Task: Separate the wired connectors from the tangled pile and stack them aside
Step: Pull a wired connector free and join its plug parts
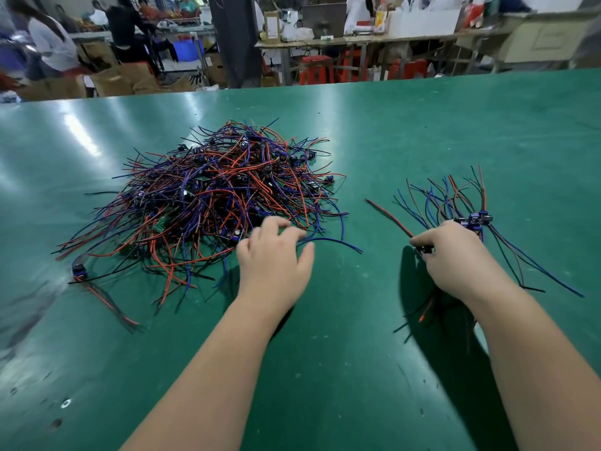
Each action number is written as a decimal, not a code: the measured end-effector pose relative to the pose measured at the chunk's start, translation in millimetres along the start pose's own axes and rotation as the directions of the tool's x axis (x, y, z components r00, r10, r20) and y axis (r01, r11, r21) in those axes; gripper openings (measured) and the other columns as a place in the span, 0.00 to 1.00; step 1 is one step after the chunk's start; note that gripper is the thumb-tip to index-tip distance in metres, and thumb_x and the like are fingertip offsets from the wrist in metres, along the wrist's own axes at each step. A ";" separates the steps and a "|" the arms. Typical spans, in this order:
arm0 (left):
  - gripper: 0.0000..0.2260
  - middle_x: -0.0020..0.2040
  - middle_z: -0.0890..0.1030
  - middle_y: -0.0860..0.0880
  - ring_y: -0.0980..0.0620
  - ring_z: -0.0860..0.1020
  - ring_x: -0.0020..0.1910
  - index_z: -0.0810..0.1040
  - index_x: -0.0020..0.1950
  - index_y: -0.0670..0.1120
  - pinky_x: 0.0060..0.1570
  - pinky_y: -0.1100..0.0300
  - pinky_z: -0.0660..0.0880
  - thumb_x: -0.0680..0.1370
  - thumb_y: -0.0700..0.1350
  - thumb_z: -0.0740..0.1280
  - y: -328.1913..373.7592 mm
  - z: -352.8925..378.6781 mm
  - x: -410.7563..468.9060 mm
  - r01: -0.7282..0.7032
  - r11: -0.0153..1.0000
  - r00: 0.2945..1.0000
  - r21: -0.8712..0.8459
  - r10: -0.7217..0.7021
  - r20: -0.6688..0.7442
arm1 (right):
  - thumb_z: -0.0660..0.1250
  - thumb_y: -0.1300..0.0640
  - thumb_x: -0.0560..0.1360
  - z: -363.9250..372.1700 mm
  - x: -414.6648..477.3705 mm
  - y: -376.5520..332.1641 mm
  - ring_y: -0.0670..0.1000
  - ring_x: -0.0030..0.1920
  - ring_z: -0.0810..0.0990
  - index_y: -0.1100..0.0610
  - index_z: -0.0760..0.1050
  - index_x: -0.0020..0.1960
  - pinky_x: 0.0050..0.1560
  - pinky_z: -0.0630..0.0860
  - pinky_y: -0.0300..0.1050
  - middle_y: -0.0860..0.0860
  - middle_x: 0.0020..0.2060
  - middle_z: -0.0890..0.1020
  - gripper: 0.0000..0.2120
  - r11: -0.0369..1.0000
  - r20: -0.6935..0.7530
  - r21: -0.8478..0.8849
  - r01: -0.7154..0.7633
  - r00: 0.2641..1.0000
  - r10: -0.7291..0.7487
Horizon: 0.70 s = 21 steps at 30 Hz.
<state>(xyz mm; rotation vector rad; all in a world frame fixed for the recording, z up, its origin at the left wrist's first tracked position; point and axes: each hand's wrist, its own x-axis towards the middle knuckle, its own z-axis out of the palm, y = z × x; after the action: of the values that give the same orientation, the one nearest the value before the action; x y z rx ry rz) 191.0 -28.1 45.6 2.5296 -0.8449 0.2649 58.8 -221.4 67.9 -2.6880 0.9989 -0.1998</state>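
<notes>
A tangled pile (211, 196) of red, blue and black wired connectors lies on the green table (325, 369), left of centre. My left hand (273, 258) is at the pile's near right edge, fingers loosely spread over a loose blue wire (338, 240). My right hand (455, 258) grips a wired connector, its red and black wires sticking out to the left and below the hand. It sits on a small sorted stack (461, 203) of connectors whose wires fan away from me.
One stray connector (79, 271) with its wires lies at the pile's near left. The table's far edge runs across the top. Beyond it are cardboard boxes (113, 81), red stools (317, 70), workbenches and people.
</notes>
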 end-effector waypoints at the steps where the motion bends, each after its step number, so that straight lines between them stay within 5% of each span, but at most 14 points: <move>1: 0.12 0.60 0.74 0.52 0.48 0.70 0.59 0.79 0.58 0.54 0.56 0.54 0.59 0.77 0.54 0.63 -1.1 -5.1 1.6 0.024 1.000 0.996 -0.008 -0.024 -0.090 | 0.61 0.70 0.75 -0.7 0.3 0.4 0.62 0.54 0.76 0.54 0.79 0.61 0.53 0.73 0.48 0.59 0.58 0.74 0.20 1.000 -0.001 -0.010 -0.017 1.000 0.017; 4: 0.06 0.42 0.81 0.53 0.47 0.76 0.46 0.81 0.48 0.53 0.52 0.54 0.64 0.75 0.48 0.65 -7.1 -19.3 6.0 0.047 0.991 0.973 -0.123 -0.074 -0.220 | 0.62 0.70 0.74 -1.6 0.3 3.3 0.61 0.56 0.77 0.55 0.79 0.61 0.54 0.74 0.48 0.58 0.60 0.77 0.19 0.998 -0.018 0.006 -0.057 0.998 0.057; 6: 0.04 0.29 0.76 0.54 0.51 0.75 0.32 0.81 0.43 0.52 0.45 0.57 0.71 0.74 0.44 0.67 -11.2 -26.3 7.4 0.044 0.956 0.961 -0.290 -0.119 -0.249 | 0.66 0.65 0.74 -1.3 1.3 6.2 0.58 0.57 0.77 0.57 0.80 0.58 0.53 0.73 0.45 0.56 0.57 0.80 0.14 0.994 -0.062 0.093 -0.061 0.996 0.067; 10: 0.06 0.24 0.70 0.53 0.55 0.69 0.24 0.80 0.39 0.53 0.29 0.64 0.68 0.73 0.43 0.67 -16.1 -30.4 10.7 0.087 0.892 0.930 -0.444 -0.232 -0.284 | 0.74 0.60 0.70 -2.9 4.2 9.8 0.52 0.45 0.77 0.57 0.83 0.50 0.45 0.68 0.39 0.52 0.40 0.81 0.09 0.967 -0.136 0.242 -0.077 0.984 0.112; 14: 0.07 0.39 0.79 0.52 0.47 0.76 0.42 0.81 0.49 0.52 0.48 0.54 0.73 0.73 0.45 0.66 -22.2 -28.5 11.0 0.155 0.953 0.926 -0.262 -0.233 -0.299 | 0.76 0.58 0.68 -2.8 4.7 11.4 0.51 0.42 0.75 0.57 0.78 0.44 0.41 0.65 0.40 0.50 0.37 0.78 0.08 0.955 -0.186 0.283 -0.088 0.972 0.145; 17: 0.16 0.62 0.71 0.46 0.42 0.65 0.62 0.76 0.61 0.53 0.62 0.48 0.63 0.73 0.51 0.66 -31.0 -22.0 10.7 0.319 0.947 0.940 0.022 -0.314 -0.137 | 0.77 0.57 0.68 -1.2 5.4 11.3 0.51 0.40 0.75 0.57 0.77 0.40 0.40 0.66 0.40 0.49 0.35 0.78 0.09 0.965 -0.203 0.255 -0.068 0.971 0.122; 21: 0.16 0.69 0.65 0.45 0.41 0.62 0.67 0.74 0.64 0.55 0.66 0.47 0.58 0.76 0.53 0.65 -37.0 -18.2 10.4 0.368 0.912 0.927 0.181 -0.375 0.008 | 0.77 0.59 0.67 0.3 8.9 13.5 0.55 0.42 0.74 0.57 0.76 0.41 0.41 0.65 0.42 0.56 0.41 0.79 0.10 0.973 -0.225 0.218 -0.080 0.966 0.130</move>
<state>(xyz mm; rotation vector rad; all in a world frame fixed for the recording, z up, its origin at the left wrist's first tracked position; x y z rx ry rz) 221.1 1.4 51.4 2.8060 -0.3490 0.1675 57.2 -237.0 64.0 -2.4539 1.1177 -0.5838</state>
